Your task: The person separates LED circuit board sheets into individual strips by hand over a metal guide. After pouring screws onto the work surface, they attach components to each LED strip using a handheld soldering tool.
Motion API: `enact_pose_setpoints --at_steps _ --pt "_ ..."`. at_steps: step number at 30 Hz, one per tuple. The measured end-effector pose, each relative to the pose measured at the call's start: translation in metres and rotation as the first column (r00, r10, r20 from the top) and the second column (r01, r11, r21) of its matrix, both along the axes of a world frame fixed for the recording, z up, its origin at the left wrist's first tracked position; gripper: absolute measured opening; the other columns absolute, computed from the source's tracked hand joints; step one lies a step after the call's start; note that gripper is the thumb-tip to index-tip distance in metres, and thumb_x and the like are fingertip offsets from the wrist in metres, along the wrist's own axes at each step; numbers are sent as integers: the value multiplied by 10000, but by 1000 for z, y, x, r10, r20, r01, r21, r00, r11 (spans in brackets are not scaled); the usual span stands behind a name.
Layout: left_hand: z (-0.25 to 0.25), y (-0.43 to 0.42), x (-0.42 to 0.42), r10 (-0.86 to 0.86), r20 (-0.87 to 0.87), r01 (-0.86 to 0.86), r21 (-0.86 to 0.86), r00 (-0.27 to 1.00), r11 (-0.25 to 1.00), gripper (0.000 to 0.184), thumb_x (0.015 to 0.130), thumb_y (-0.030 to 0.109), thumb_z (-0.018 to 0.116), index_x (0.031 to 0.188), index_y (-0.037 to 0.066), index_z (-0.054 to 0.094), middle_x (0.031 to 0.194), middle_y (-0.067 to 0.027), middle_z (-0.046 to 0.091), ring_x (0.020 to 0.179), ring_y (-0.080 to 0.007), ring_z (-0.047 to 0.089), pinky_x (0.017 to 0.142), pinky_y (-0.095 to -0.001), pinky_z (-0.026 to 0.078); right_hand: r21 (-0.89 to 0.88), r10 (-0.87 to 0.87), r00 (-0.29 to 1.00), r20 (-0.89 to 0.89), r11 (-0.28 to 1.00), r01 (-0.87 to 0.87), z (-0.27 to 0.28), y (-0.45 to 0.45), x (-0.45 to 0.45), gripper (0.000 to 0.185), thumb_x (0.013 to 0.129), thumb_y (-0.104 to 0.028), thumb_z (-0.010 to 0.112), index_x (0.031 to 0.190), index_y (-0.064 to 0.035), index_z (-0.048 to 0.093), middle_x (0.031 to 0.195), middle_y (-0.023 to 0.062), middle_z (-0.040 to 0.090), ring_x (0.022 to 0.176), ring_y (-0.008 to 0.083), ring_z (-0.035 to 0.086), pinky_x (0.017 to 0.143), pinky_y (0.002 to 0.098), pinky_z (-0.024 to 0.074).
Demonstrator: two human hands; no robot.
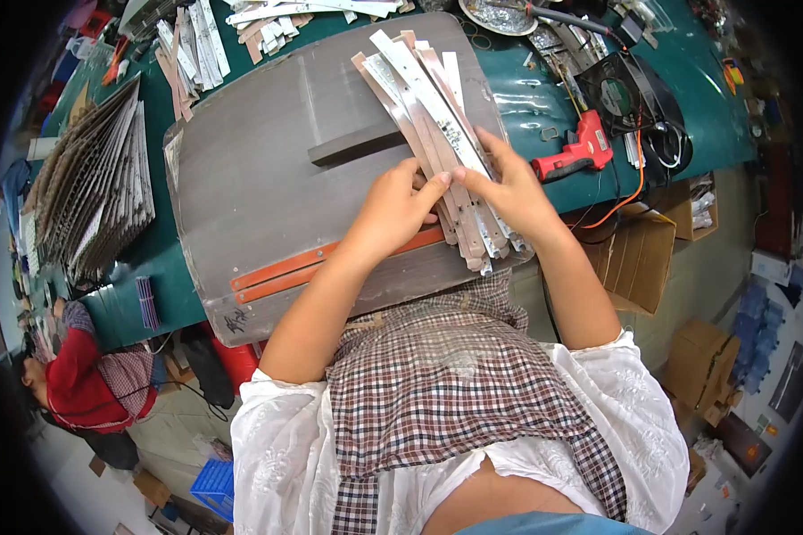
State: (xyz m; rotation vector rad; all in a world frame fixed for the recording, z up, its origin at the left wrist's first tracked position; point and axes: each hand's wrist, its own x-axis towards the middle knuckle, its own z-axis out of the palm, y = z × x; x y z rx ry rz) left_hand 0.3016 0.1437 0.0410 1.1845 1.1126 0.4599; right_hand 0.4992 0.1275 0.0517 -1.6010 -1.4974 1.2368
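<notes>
The green table (544,192) carries a large gray board (250,178), a red glue gun (583,149) and strip piles (192,49).

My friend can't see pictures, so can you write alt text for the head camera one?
A person's left hand and right hand hold a bundle of strips over a grey board on a green table. A red tool lies to the right, more strips behind the board, and a co-worker in red is at far left.

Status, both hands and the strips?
Left hand and right hand on strip bundle, over the gray board. Dark bar lies against bundle's left side. Red glue gun off to the right.
</notes>
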Motion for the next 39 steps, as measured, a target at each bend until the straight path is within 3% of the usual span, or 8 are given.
enact_pose_setpoints --at_steps 9,12,16,23,29,32,35,39 --pt "-1 6 -8 -10 -242 73 251 970 965 414 999 336 583 1134 -54 613 853 -120 693 774 -174 686 668 -307 562 170 65 934 352 977 -132 3 -8 -2 887 875 -410 734 1435 145 327 1380 319 447 1311 416 442 1108 423 347" --pt "7 5 -9 -17 -349 136 320 937 937 428 994 363 583 1079 -54 629 797 -126 691 730 -193 686 637 -325 538 183 19 920 391 978 -98 18 -1 3 1014 850 -558 702 1424 178 307 1378 362 433 1320 446 418 1114 450 340" --pt "12 5 -13 -18 -443 198 364 896 910 496 985 446 561 990 -42 649 734 -140 682 702 -255 680 667 -378 507 396 -80 938 336 916 -64 51 41 19 727 928 -433 656 1367 107 446 1305 292 508 1215 399 514 1048 431 405" --pt "22 6 -18 -35 -535 262 353 844 898 572 979 518 522 911 -30 672 707 -175 663 715 -358 663 682 -445 493 938 -406 887 218 338 -76 114 258 52 207 910 -111 578 1015 17 703 940 224 678 921 404 645 844 462 510" --pt "26 3 -20 -42 -489 241 352 871 904 538 973 485 539 930 -40 648 799 -256 675 790 -457 653 711 -527 502 384 -250 401 881 873 -300 154 404 69 271 740 -190 728 934 -2 753 981 209 719 938 351 703 817 413 555" --pt "24 1 -23 -51 -470 235 342 881 910 482 963 446 572 963 -27 666 780 -210 685 745 -404 667 680 -468 507 149 -109 141 984 937 -315 124 460 79 522 658 -377 853 986 15 742 1001 201 729 933 316 718 812 385 564" --pt "27 6 -27 -87 -436 236 301 896 924 452 957 420 592 1021 -23 654 803 -200 695 751 -390 675 680 -463 516 155 -47 553 832 976 -151 117 450 67 616 659 -452 876 1053 -2 731 990 216 716 924 318 697 825 411 553" --pt "18 9 -27 -141 -420 271 268 897 925 451 956 405 595 1106 -16 655 813 -188 698 774 -378 680 699 -464 516 -74 186 704 685 980 -187 116 439 65 888 673 -628 822 1185 75 644 1062 220 689 922 295 676 817 421 560"
